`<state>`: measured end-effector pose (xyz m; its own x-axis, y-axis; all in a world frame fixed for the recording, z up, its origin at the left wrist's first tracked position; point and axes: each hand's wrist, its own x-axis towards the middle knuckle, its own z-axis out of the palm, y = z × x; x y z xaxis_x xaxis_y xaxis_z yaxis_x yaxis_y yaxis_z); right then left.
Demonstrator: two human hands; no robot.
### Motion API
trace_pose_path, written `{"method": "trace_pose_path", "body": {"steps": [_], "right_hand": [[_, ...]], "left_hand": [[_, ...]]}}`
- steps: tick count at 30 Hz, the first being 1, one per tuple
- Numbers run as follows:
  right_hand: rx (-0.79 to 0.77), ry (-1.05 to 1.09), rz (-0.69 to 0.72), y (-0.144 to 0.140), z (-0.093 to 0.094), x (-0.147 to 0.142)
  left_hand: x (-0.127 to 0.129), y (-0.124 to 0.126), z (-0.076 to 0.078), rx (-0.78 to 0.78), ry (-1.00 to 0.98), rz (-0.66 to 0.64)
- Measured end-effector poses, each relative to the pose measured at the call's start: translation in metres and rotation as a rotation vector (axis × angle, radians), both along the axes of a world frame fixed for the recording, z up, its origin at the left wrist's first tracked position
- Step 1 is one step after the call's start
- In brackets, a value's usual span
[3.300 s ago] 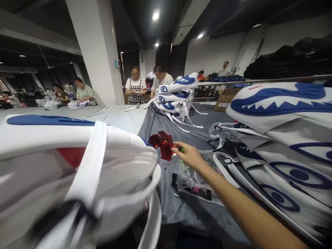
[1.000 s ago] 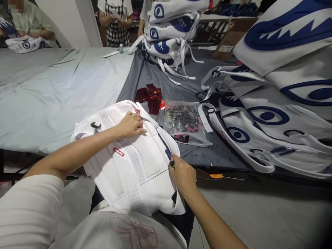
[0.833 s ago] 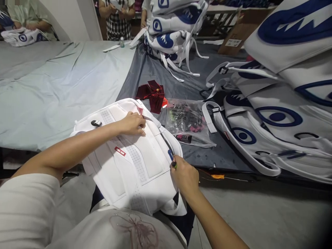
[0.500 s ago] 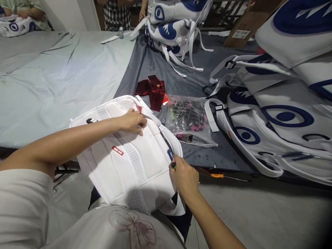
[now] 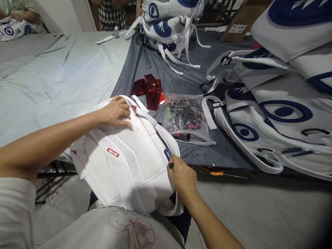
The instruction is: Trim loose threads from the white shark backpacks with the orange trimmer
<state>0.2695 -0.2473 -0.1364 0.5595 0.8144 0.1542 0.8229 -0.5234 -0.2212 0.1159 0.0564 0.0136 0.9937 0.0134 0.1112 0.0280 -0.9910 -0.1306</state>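
Note:
A white backpack (image 5: 145,162) leans across my lap and against the table edge, its padded back panel facing up. A small red label (image 5: 113,152) is sewn on that panel. My left hand (image 5: 114,111) lies over the backpack's upper part, fingers spread and the palm down. At the right side of the backpack, my right hand (image 5: 183,174) is closed around a small tool with a black and green end (image 5: 171,166). Most of that tool is hidden in the fist. Just above the fist shows a blue loop-shaped piece (image 5: 166,154) at the backpack's side.
Dark red fabric pieces (image 5: 150,90) and a clear plastic bag (image 5: 185,114) of small black and pink parts lie beyond the backpack. White backpacks (image 5: 285,114) are piled at right, more (image 5: 166,29) at the back. An orange-handled tool (image 5: 216,173) sits under the table edge.
My left hand has moved left and up over the backpack, its fingers opening from a bunched hold. My right hand stays at the side. The view has shifted slightly.

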Motion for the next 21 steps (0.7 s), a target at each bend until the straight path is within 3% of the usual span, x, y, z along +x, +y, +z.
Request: {"method": "trace_pose_path", "body": {"steps": [5,7,10,14,17,19,21], "right_hand": [[-0.019,0.029,-0.007,0.003,0.005,0.0],[-0.038,0.06,-0.015,0.004,0.009,0.004],[-0.004,0.182,0.01,0.003,0.023,0.012],[0.377,0.508,0.18,0.007,0.068,0.009],[0.661,0.765,0.311,0.032,0.103,-0.012],[0.801,0.892,0.382,0.059,0.113,-0.027],[0.927,0.917,0.418,0.088,0.108,-0.036]], "left_hand": [[-0.025,0.036,0.021,0.174,-0.074,0.06],[-0.029,0.032,0.021,0.214,-0.152,0.123],[-0.026,0.005,0.012,0.19,-0.202,0.159],[-0.006,-0.035,-0.01,0.114,-0.105,0.219],[0.01,-0.047,-0.024,0.066,-0.106,0.314],[0.015,-0.049,-0.029,0.005,-0.114,0.319],[0.013,-0.05,-0.033,-0.054,-0.12,0.295]]}}
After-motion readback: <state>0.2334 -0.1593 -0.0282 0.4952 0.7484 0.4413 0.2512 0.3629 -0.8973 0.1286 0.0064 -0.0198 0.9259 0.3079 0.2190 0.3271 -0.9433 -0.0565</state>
